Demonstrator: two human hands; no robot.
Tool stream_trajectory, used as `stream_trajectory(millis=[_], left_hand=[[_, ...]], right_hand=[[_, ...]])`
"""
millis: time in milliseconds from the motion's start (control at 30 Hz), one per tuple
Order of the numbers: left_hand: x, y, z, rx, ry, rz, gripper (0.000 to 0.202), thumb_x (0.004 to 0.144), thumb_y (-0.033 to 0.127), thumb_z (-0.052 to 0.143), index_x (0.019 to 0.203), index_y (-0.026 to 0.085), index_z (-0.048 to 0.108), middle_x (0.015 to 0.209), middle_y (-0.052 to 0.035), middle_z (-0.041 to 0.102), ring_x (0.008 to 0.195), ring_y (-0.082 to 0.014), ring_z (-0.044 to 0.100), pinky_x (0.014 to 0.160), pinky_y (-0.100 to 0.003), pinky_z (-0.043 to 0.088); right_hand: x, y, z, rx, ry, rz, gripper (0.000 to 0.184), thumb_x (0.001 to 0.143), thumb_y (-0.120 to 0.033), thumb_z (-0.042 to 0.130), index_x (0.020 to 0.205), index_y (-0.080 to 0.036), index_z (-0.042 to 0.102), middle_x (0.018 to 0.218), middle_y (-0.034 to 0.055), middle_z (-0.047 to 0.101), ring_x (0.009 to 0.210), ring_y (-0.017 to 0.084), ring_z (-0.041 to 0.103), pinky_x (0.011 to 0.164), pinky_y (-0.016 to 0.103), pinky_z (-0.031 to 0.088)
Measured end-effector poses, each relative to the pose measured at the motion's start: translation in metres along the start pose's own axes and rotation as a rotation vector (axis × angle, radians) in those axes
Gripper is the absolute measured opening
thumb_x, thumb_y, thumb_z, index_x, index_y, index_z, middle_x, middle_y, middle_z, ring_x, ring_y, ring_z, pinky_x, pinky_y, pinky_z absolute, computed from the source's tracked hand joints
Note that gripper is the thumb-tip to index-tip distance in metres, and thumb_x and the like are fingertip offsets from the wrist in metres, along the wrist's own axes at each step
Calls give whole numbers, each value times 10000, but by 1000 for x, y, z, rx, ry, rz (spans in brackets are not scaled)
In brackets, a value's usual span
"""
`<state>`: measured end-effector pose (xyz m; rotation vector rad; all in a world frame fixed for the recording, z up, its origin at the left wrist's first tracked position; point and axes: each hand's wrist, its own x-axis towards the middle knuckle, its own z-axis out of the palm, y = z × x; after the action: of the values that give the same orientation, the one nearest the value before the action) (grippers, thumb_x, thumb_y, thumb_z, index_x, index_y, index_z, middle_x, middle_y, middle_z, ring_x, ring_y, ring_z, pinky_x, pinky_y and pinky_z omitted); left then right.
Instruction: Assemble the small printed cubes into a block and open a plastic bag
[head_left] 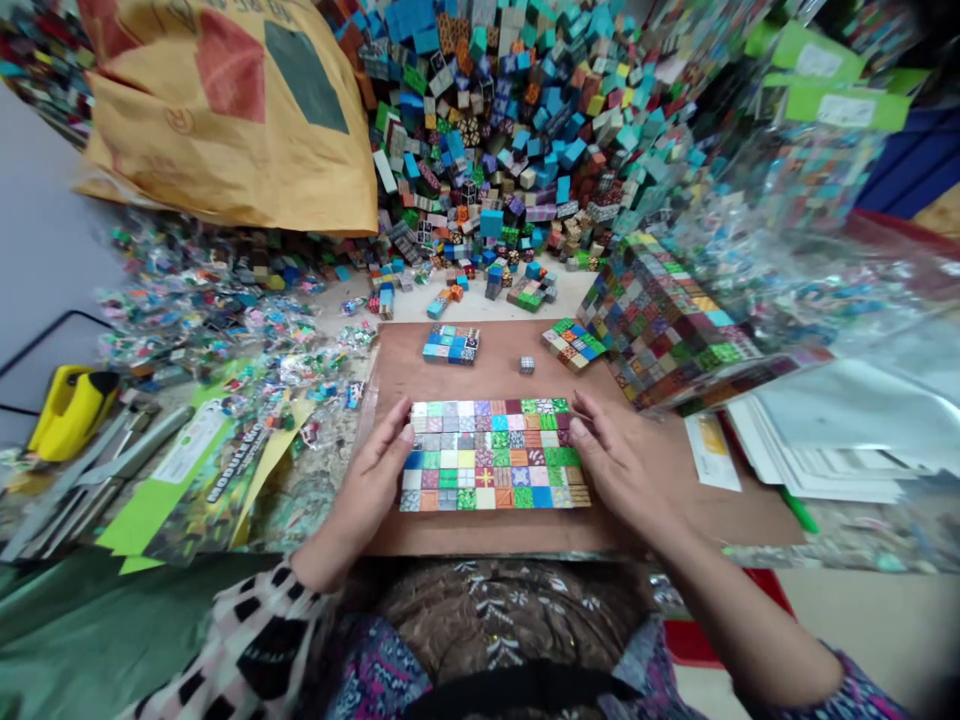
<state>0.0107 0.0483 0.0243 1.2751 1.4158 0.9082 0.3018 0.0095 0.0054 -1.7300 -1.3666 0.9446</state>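
A flat rectangular slab of small patterned cubes (491, 455) lies on the brown board, its cubes set in tidy rows. Along its left edge rests my left hand (379, 460), fingers extended and thumb against the side. My right hand (611, 455) meets the right edge the same way, so the slab is held between both hands. Beyond it on the board are a small blue-and-white group of cubes (451, 345), a single grey cube (526, 365) and a small multicoloured group of cubes (574, 344).
A heap of loose cubes (487, 130) fills the back, beside a yellow sack (232, 120). To the right stands a large stack of joined cubes (660, 320), near white sheets (817, 440). Bagged pieces (202, 290), green cards (172, 470) and a yellow-handled tool (71, 410) lie left.
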Motion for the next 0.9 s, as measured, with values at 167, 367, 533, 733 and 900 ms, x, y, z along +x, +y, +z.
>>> stream_trajectory(millis=[167,367,533,733,900], left_hand=[[7,25,-21,38,-149,-314,779,816,553,671,1456,162,461,1184,-142,700,967,-248,703,817,-372,576],[16,50,-27,112,-387,-606,649,883,580,591,1420,237,469,778,-37,706,559,-194,675,541,-299,548],[31,55,-23,166,-511,-736,571,859,646,573,1182,178,621,720,-90,720,501,-218,651,493,-306,525],[33,69,-16,105,-529,-756,358,866,488,617,989,154,662,699,-125,723,498,-227,638,488,-308,500],[29,87,-3,75,-424,-892,193,892,355,590,899,169,643,729,-100,735,614,-235,696,574,-315,538]], right_hand=[[7,-17,-37,2,-261,268,629,959,-668,370,1345,-178,452,878,66,632,711,197,655,604,323,576],[15,-39,-44,-18,-626,456,574,924,-750,385,1106,-208,444,705,7,617,535,145,626,448,239,528],[28,-52,-39,-60,-736,503,692,888,-714,532,1325,-209,347,636,-1,624,522,186,649,426,274,559],[31,-61,-32,-87,-722,564,682,914,-586,605,1361,-183,282,677,12,649,488,164,626,402,256,543],[36,-62,-28,-151,-741,591,592,941,-524,601,1316,-176,301,701,22,663,497,166,641,416,256,551]])
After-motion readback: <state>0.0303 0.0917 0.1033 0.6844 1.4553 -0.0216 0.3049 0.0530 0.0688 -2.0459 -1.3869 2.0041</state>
